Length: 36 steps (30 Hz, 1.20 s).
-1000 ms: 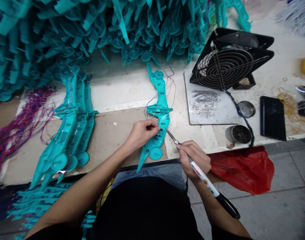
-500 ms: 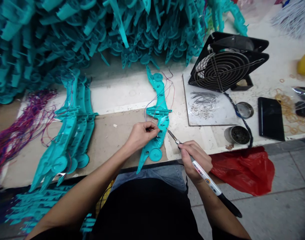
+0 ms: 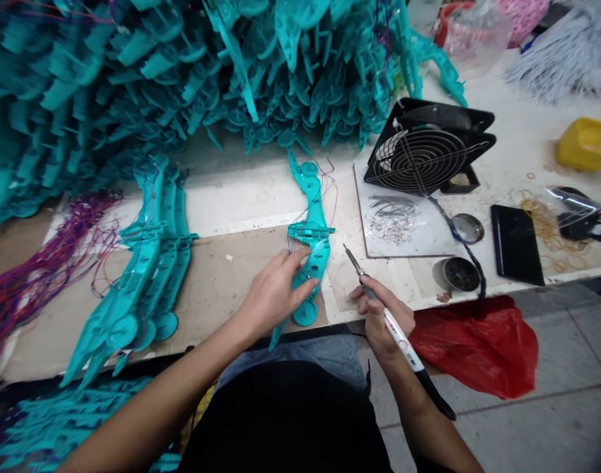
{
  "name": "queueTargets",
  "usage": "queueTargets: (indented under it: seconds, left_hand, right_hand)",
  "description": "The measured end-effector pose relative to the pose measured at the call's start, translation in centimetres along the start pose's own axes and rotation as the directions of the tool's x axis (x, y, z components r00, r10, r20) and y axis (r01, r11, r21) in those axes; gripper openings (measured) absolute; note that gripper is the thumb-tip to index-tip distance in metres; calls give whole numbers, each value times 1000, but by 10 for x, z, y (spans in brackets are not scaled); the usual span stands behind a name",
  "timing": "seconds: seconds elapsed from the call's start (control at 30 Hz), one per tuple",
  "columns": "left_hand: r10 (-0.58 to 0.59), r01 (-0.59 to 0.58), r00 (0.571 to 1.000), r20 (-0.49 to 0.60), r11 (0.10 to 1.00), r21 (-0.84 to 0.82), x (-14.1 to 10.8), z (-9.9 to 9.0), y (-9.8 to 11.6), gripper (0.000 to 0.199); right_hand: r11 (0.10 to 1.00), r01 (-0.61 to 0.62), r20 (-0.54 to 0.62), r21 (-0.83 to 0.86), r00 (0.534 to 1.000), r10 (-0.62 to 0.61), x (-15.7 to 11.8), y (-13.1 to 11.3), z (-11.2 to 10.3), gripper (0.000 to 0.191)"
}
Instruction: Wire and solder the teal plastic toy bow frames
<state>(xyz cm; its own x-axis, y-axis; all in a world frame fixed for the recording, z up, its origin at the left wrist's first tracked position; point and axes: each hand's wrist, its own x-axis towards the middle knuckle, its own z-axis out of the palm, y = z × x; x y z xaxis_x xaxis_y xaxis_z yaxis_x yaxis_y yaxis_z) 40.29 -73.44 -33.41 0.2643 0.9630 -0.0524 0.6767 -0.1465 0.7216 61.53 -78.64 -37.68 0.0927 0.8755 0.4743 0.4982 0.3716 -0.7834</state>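
A long teal plastic part [image 3: 314, 205] lies on the bench before me, with a round disc at each end and thin red and purple wires [image 3: 333, 187] along its upper half. My left hand [image 3: 273, 289] rests at its lower half, thumb and fingers apart, fingertips touching or just over the plastic. I cannot make out anything held there. Beside the part, on its right, my right hand [image 3: 386, 322] grips a soldering iron [image 3: 402, 343] by its white handle. The iron's metal tip points up and left, apart from the plastic.
Several teal parts [image 3: 155, 263] stand stacked at left beside a wire bundle [image 3: 54, 256]. A large teal heap [image 3: 182, 79] fills the back. Right are a black fan [image 3: 423, 154], a white board [image 3: 379, 246], round tins [image 3: 460, 274], a black phone-like slab [image 3: 517, 243] and a red bag [image 3: 482, 355].
My left hand has gone from a pinch over the part to spread fingers. The soldering iron's tip has drawn away from the part, up and right. The whole view has shifted slightly.
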Motion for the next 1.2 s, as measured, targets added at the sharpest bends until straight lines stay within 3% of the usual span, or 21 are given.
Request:
queueTargets:
  seconds: [0.13, 0.3, 0.43, 0.53, 0.63, 0.73, 0.87, 1.07, 1.13, 1.2]
  left_hand:
    - [48, -49, 999, 11, 993, 111, -44, 5, 16, 66]
    - [53, -38, 991, -124, 992, 120, -83, 24, 10, 67]
    - [8, 28, 965, -262, 991, 133, -62, 26, 9, 73]
    - [-43, 89, 975, -217, 975, 206, -27, 31, 16, 88]
    - [-57, 99, 986, -159, 958, 269, -4, 38, 20, 80]
    - [-24, 58, 991, -129, 964, 260, -7, 38, 14, 66]
    - [11, 7, 995, -99, 983, 181, -39, 22, -9, 68]
    - [18, -12, 997, -76, 996, 83, -79, -3, -39, 72]
    - [36, -30, 996, -83, 997, 70, -84, -7, -42, 74]
    - [49, -42, 995, -91, 996, 77, -86, -8, -41, 75]
  right_hand:
    - [998, -14, -46, 55, 999, 16, 3, -1, 4, 32]
    - [992, -5, -116, 123, 993, 19, 11, -1, 11, 34]
    - [993, -14, -179, 121, 983, 36, 18, -1, 18, 37]
    - [997, -16, -211, 72, 977, 31, 26, -3, 22, 33]
    - [999, -36, -232, -29, 972, 29, 41, -4, 26, 29]
    - [995, 27, -155, -95, 987, -42, 62, 1, 27, 29]
    - [960, 208, 67, -187, 978, -199, 90, 13, 27, 26]
    - [902, 394, 431, -174, 854, -290, 119, 33, 56, 48]
    - [879, 449, 471, -161, 818, -331, 124, 36, 70, 44]
    - [875, 465, 446, -135, 817, -365, 128, 37, 81, 35]
